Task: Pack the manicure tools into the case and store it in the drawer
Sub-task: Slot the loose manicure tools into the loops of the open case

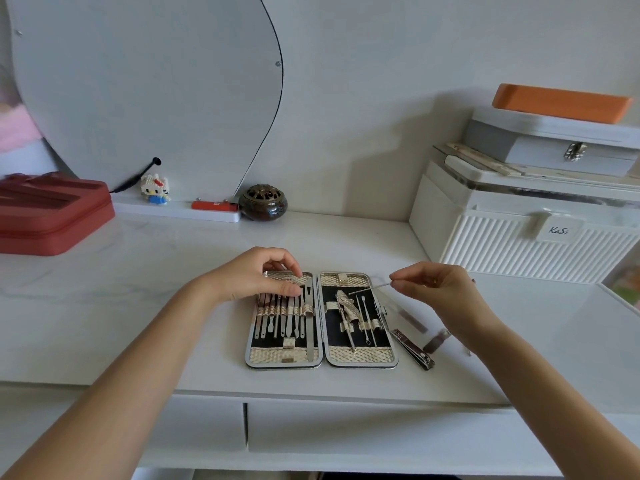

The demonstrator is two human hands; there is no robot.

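Observation:
A manicure case (pixel 360 355) lies open flat on the white desk, gold-patterned with a black lining. Its left half holds several slim metal tools under straps; its right half holds scissors and a few thin picks. My left hand (pixel 256 275) rests on the upper left half of the case, fingers on the tool tops. My right hand (pixel 440 289) hovers over the case's upper right corner, pinching a thin metal pick (pixel 369 289) that points left. A large nail clipper (pixel 414 348), a smaller clipper (pixel 437 341) and a flat file (pixel 410 317) lie on the desk right of the case.
Closed white drawers (pixel 363 427) sit below the desk's front edge. A ribbed white storage box (pixel 519 237) with a grey box and orange lid stacked on it stands at the right. A red zip case (pixel 48 216) lies far left; a brown incense pot (pixel 263 202) and toy figure stand behind.

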